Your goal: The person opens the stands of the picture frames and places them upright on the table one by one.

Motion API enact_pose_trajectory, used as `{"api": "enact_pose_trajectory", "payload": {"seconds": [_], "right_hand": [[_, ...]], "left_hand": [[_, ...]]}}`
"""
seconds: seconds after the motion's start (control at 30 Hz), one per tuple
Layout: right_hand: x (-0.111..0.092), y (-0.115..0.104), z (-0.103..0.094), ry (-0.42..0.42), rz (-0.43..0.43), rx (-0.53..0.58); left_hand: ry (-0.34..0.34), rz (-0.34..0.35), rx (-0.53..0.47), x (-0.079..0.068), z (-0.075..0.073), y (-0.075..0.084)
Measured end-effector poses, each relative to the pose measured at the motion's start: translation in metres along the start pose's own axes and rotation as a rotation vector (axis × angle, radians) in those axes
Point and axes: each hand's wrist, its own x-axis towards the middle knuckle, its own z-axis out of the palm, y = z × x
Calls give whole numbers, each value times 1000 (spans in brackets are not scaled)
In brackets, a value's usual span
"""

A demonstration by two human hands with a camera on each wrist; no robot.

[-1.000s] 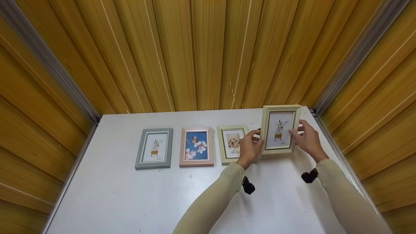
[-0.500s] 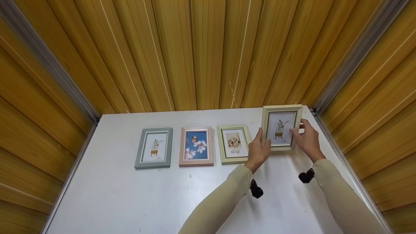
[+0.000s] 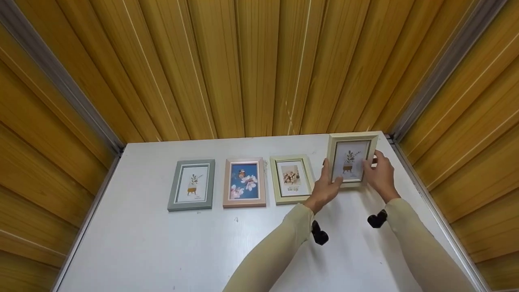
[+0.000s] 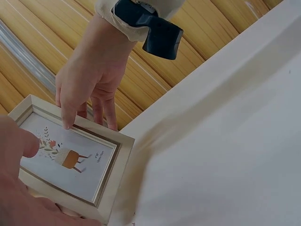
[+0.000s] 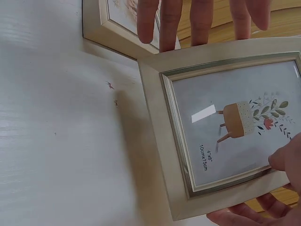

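In the head view, a cream picture frame (image 3: 349, 160) with a potted-plant print is raised off the white surface at the right. My right hand (image 3: 380, 174) pinches its right edge; in the right wrist view the thumb (image 5: 288, 159) lies on the front and the fingers go behind. My left hand (image 3: 324, 187) is at the frame's left side, fingers fairly straight along the edge. Its thumb (image 4: 29, 143) reaches over the print in the left wrist view. Left of the hands, a pale green frame (image 3: 292, 179), a pink frame (image 3: 244, 182) and a grey-green frame (image 3: 191, 184) stand in a row.
The white surface (image 3: 154, 251) ends at a back edge against yellow wood-look panels (image 3: 259, 69). Grey metal rails (image 3: 436, 65) run along the corners, and more panels (image 3: 486, 170) border the right side. A black device (image 3: 377, 219) sits at each wrist.
My left hand has moved right, off the pale green frame, and its thumb has come over the held frame's lower left. The cream frame has shifted slightly right, still in my right hand.
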Motion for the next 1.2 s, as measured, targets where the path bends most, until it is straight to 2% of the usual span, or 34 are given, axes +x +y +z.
{"api": "enact_pose_trajectory", "payload": {"seconds": [0.3,0.6,0.83,1.03,1.2], "right_hand": [[4,2,10,-21,37,37],[6,7,16,-38,89,60],[10,13,19,-16,80,66],[9,14,19,-12,71,71],[8,14,19,-12,83,51]], "left_hand": [[-46,-37,-16,4,-4,-9],[-48,-51,5,8,-5,-16],[-69,-50,8,10,-5,-17],[-56,-54,43,9,-10,-17],[-41,-61,25,4,-9,-16]]}}
